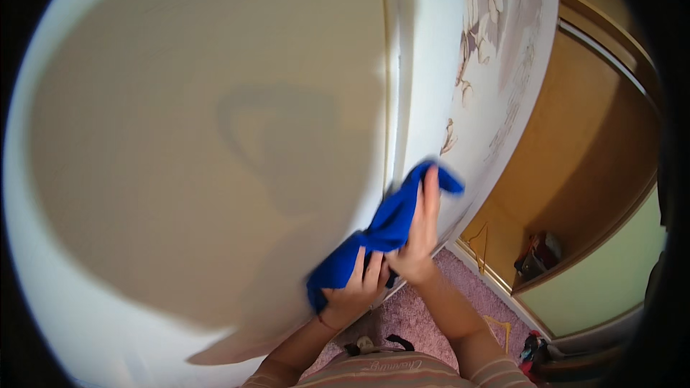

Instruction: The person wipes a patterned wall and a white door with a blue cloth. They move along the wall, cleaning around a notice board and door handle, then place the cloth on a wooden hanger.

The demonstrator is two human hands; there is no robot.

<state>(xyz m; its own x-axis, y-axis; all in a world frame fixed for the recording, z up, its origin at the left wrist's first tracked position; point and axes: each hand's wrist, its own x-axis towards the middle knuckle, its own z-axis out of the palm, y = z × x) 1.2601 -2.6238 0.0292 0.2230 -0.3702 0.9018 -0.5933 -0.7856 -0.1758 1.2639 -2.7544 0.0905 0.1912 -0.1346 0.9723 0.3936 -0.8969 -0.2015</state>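
Observation:
A bright blue cloth (391,218) lies bunched and stretched slantwise between my two hands. My left hand (358,283) holds its lower left end, with the fingers spread over the fabric. My right hand (423,231) holds the upper part, its fingers extended along the cloth. The cloth's top reaches a pale trim strip (398,75) and a panel with a brownish flower design (480,21); whether it touches them is hard to tell. To the left spreads a smooth white surface (178,134), mostly under a large shadow. The hands and cloth edges are slightly blurred.
At the right stands a wooden wardrobe (582,108) with a pale green lower panel (593,285). A hanger (478,242) and a dark bundle (538,253) are inside it. Below lies pink carpet (436,302), with a yellow hanger (501,328) and piled clothes (533,353).

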